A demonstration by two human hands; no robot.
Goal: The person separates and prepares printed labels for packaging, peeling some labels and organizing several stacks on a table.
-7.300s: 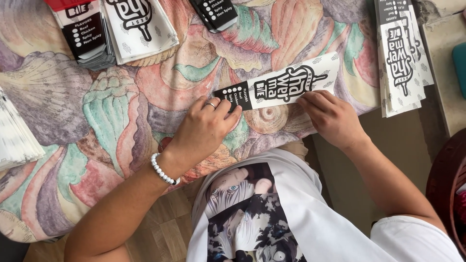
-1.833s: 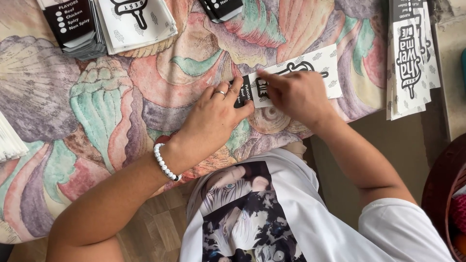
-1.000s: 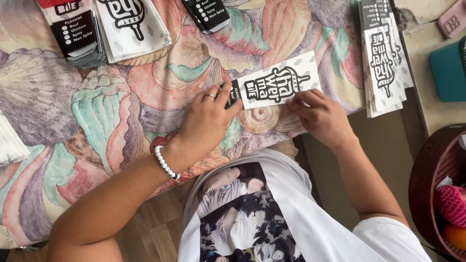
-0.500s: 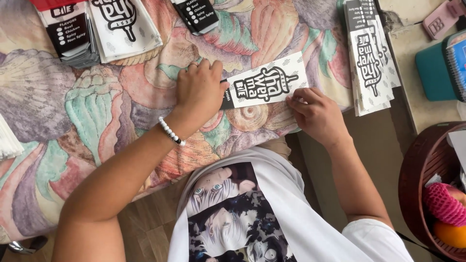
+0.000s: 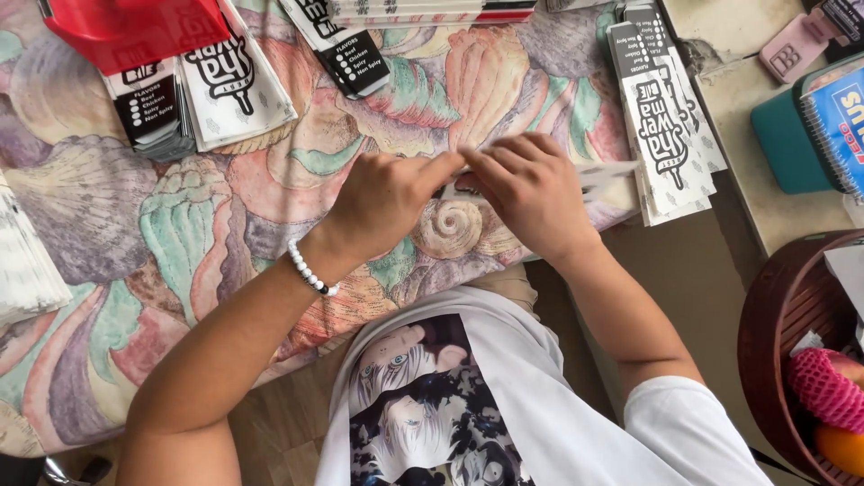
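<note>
Hands meet fingertip to fingertip near the tabletop's front edge: left hand (image 5: 385,200) and right hand (image 5: 531,191) both pinch the white paper sleeve (image 5: 605,176).

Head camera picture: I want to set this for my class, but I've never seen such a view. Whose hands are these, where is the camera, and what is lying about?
The camera sits on a person's head and looks down, so you see that person's own arms and printed white T-shirt. There is no machine. The left hand, with a white bead bracelet at its wrist, and the right hand meet over a printed white paper sleeve, pinching it; the hands hide most of it. Below lies a cloth with a seashell pattern. Stacks of similar black-and-white sleeves lie at the upper left and at the right. Something red covers the upper-left stack's top. On the right are a teal box and a brown basket holding fruit.
</note>
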